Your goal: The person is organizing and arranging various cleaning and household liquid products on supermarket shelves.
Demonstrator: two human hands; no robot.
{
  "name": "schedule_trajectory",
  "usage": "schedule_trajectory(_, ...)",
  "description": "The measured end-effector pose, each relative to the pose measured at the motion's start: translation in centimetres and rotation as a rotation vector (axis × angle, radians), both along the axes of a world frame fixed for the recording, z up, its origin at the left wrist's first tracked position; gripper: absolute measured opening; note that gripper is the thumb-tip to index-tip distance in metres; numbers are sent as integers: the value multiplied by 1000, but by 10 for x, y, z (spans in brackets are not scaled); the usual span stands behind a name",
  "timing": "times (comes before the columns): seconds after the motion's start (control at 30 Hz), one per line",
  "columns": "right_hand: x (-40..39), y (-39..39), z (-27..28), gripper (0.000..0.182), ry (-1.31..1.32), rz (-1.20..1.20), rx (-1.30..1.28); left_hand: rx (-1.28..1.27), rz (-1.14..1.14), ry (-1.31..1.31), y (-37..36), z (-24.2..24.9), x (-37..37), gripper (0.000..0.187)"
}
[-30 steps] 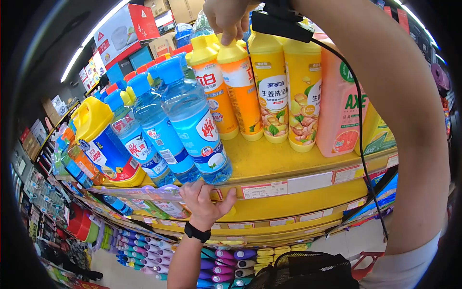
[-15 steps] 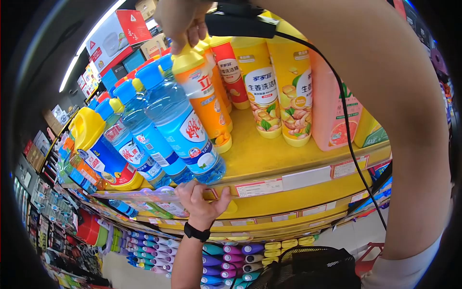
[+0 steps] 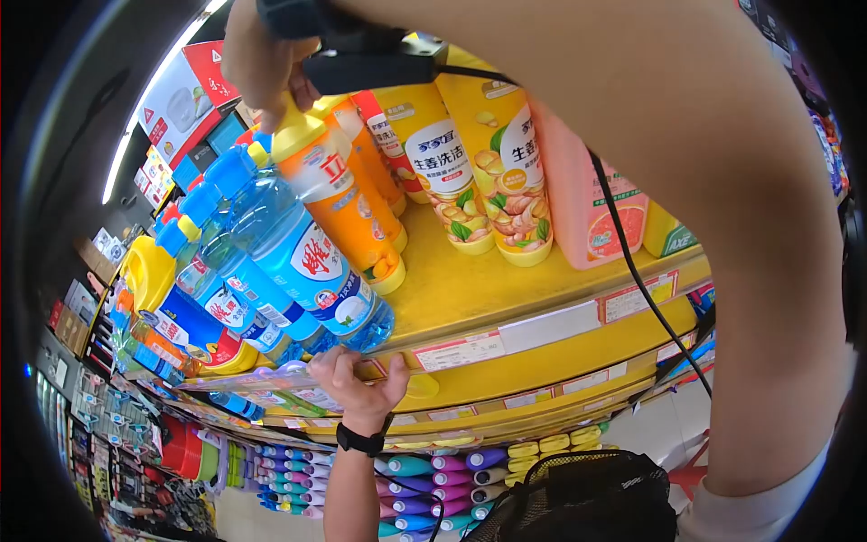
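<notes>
My right hand [image 3: 266,63], at the top left, has its fingers closed on the yellow cap of an orange dish soap bottle [image 3: 348,203]. That bottle stands on the yellow shelf [image 3: 442,280], directly behind a clear blue dish soap bottle [image 3: 312,262] at the front. My left hand [image 3: 357,388], with a black band at its wrist, grips the shelf's front edge just below the blue bottle. Its fingers curl over the edge and the thumb lies apart, near a price label [image 3: 459,352].
Yellow ginger dish soap bottles [image 3: 442,172] and a pink jug [image 3: 591,199] stand to the right. A yellow-capped blue jug [image 3: 172,307] is at left. A black cable [image 3: 623,235] hangs across the view. A black mesh bag [image 3: 578,497] is below.
The view has shifted, so the shelf and bottles sit further left. My right hand stays on the orange bottle's cap; my left hand keeps its place on the shelf edge.
</notes>
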State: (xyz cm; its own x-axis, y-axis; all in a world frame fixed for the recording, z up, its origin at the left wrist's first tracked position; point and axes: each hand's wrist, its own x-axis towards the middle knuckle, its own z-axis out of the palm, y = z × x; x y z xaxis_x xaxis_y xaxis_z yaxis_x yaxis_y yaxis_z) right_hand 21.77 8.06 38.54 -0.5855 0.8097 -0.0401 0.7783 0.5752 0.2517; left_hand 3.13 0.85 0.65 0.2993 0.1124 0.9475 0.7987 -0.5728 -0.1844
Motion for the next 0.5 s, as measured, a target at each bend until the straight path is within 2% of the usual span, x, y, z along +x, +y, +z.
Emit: schedule_trajectory(0.5, 26, -13, -10, 38, -63, -81, 131, 22, 59, 23, -4, 6, 2, 52)
